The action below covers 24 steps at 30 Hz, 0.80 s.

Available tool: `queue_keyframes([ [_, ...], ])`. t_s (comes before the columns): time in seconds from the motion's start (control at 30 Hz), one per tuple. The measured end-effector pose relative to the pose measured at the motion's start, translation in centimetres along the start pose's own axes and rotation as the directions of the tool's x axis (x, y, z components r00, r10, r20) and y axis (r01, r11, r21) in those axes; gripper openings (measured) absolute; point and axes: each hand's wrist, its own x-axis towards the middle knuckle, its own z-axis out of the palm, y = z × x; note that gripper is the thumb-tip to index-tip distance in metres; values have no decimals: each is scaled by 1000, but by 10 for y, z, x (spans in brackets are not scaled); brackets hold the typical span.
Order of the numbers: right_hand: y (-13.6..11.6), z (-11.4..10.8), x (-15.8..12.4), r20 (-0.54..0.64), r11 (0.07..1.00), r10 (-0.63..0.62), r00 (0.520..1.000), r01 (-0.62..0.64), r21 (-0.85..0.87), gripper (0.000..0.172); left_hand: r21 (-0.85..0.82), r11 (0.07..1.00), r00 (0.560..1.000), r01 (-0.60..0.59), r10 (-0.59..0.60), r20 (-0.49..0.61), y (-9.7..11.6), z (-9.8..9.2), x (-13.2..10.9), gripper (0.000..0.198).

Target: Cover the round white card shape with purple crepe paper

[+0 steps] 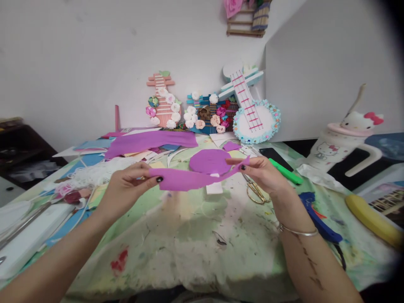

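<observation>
A strip of purple crepe paper (183, 180) is stretched between my two hands above the table. My left hand (131, 185) pinches its left end between thumb and fingers. At the other end, my right hand (260, 171) grips the narrower, twisted part. Just behind the strip lies a purple round disc (210, 160), with a small white piece (214, 188) in front of it. Gold-handled scissors (257, 192) rest beside my right hand, partly hidden by it. A wider purple paper sheet (154, 141) lies further back on the left.
Decorated instrument-shaped crafts (257, 120) lean against the wall. On the right are a green marker (285, 171), a dark phone (276, 159), a blue glue gun (318, 216), a yellow curved object (372, 219) and a tumbler (337, 147). White yarn (94, 172) lies left on the paint-stained tablecloth (176, 244).
</observation>
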Motion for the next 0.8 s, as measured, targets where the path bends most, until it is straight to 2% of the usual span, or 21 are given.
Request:
queue_keyframes([
  [0.1,-2,2,-1,-112,995,-31,993,41,87,16,-234,966,994,106,-104,22,11,-4,7,13],
  [0.17,-2,0,-1,-146,995,42,988,-28,97,17,-366,898,970,244,-231,80,12,-1,14,17],
  [0.27,1,-9,2,-195,973,230,953,-227,36,19,-451,762,885,465,-411,217,2,16,23,21],
  [0.33,4,-18,4,-258,936,315,914,-344,-77,18,-413,704,816,578,-490,307,-13,34,26,22],
  [0.4,6,-29,4,-315,833,365,876,-459,-310,16,-319,685,750,655,-537,387,-30,53,27,23],
  [0.5,8,-42,2,-385,583,404,829,-558,-591,17,-247,690,715,680,-549,433,-50,80,27,25],
  [0.63,10,-53,2,-477,400,386,789,-610,-684,15,-196,699,693,688,-553,462,-60,105,32,23],
  [0.8,9,-58,3,-623,139,247,743,-663,-736,14,-146,675,644,723,-583,495,-58,121,37,19],
])
